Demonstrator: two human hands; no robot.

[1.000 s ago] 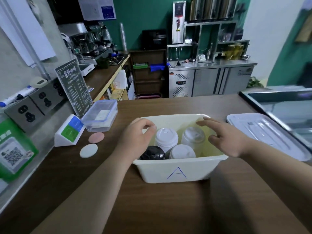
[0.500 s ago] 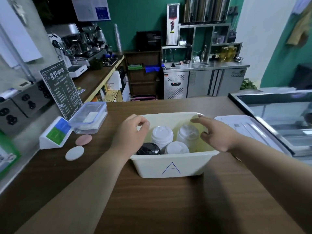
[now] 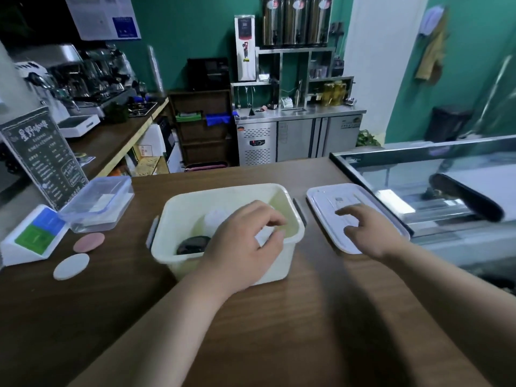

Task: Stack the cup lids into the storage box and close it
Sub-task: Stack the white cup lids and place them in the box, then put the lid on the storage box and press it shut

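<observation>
A cream storage box [image 3: 178, 210] with grey side clips stands mid-counter. Inside it I see a black cup lid [image 3: 192, 244] at the near left and a white cup lid [image 3: 216, 219] behind it; other lids are hidden by my hand. My left hand [image 3: 245, 241] hovers over the box's right half, fingers curled and apart, holding nothing. The box's flat white cover [image 3: 329, 198] lies on the counter to the right of the box. My right hand [image 3: 365, 233] rests on that cover with fingers spread, palm down.
A clear lidded container [image 3: 97, 203], a menu stand [image 3: 42, 155] and a white-blue-green card stand [image 3: 30, 236] sit at the left. Two round coasters, pink [image 3: 88, 242] and white [image 3: 71, 266], lie beside them. A glass display case [image 3: 432, 185] borders the counter's right side.
My right hand left the box's right rim and moved right onto the white cover. My left hand shifted from the left rim to above the box's right half. The view turned right.
</observation>
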